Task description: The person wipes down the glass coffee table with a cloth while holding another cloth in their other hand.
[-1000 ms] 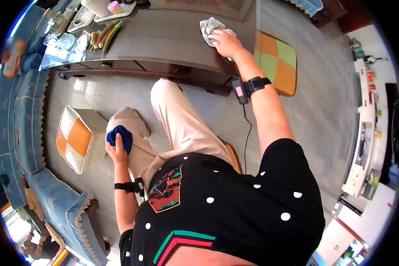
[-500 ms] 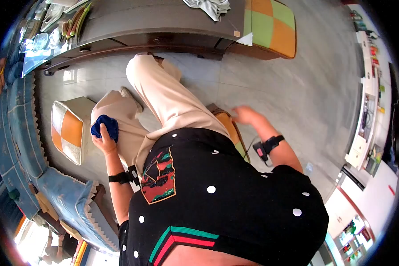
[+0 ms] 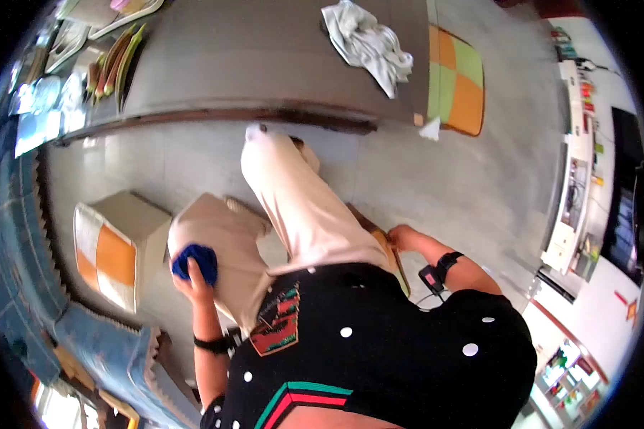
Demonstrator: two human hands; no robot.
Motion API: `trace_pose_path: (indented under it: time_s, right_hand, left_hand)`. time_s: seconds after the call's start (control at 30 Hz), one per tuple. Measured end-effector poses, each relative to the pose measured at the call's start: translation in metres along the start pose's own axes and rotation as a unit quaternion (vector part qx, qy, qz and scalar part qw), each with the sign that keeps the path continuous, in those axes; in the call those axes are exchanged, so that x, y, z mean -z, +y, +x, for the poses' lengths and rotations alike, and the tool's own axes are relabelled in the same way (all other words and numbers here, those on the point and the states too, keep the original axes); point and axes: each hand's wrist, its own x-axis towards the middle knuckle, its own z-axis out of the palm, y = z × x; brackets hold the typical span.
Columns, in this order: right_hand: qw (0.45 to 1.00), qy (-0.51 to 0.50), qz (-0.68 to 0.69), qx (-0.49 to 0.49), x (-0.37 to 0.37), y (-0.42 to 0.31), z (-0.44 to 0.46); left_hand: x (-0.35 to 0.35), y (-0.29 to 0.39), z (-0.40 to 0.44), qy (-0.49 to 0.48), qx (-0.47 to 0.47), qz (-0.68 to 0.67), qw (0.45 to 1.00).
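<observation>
My left hand point(image 3: 191, 282) is closed around a bunched dark blue cloth point(image 3: 197, 264), resting by my left knee, with the thumb on top of the cloth. At my right side, my right hand point(image 3: 403, 238) is against the edge of the orange and green stool point(image 3: 380, 239) under me, its fingers curled at the seat rim. Most of that stool is hidden by my trousers and shirt. Both wrists carry black straps with small devices.
Ahead stands a dark table point(image 3: 243, 64) with a crumpled grey cloth point(image 3: 371, 48) and several long green-brown vegetables point(image 3: 114, 63). A checkered stool point(image 3: 107, 257) is at left, another point(image 3: 456, 82) beyond the table's right end. A blue-covered sofa point(image 3: 96, 343) lies left.
My right hand has come in from the open air to the stool's edge. The left still holds the blue cloth. The view has tilted up, showing more of the tabletop.
</observation>
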Motion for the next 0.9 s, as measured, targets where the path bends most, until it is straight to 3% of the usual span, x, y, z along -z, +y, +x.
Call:
trace_pose_path:
  time_s: [0.03,0.13,0.2,0.3,0.43,0.63,0.73,0.83,0.87,0.9]
  right_hand:
    - [0.991,-0.001,0.119,-0.057,0.019,-0.022,-0.012]
    - [0.996,-0.055,-0.017,-0.074,0.007,-0.008,0.006]
    - [0.986,-0.075,-0.09,-0.122,0.006,-0.01,0.008]
    - [0.982,-0.062,-0.089,-0.156,0.068,-0.052,0.02]
    - [0.987,0.1,-0.078,-0.095,0.12,-0.04,0.057]
    - [0.983,0.088,-0.114,-0.117,0.184,-0.077,0.067]
    - [0.979,-0.005,-0.18,-0.095,0.192,-0.07,0.067]
    - [0.968,-0.008,-0.251,-0.02,0.194,-0.064,0.058]
    - [0.972,0.064,-0.222,0.028,0.194,-0.059,0.044]
    - [0.976,0.057,-0.208,0.024,0.212,-0.087,0.019]
  left_hand:
    - [0.001,-0.007,0.002,-0.003,0.028,-0.045,0.999]
    - [-0.005,0.005,0.022,-0.038,-0.02,0.0,0.999]
    - [-0.009,0.015,0.038,-0.079,-0.001,-0.016,0.997]
    - [-0.009,0.016,0.045,-0.059,0.014,-0.034,0.998]
    - [-0.019,0.027,0.038,-0.006,-0.018,-0.028,0.999]
    - [-0.029,0.038,-0.008,0.073,-0.005,-0.066,0.995]
    - [-0.036,0.041,-0.02,0.114,0.001,-0.064,0.991]
    - [-0.048,0.034,-0.016,0.164,-0.027,-0.075,0.983]
    - [-0.049,0.038,-0.013,0.175,-0.034,-0.077,0.981]
    - [-0.051,0.042,-0.011,0.161,-0.038,-0.064,0.984]
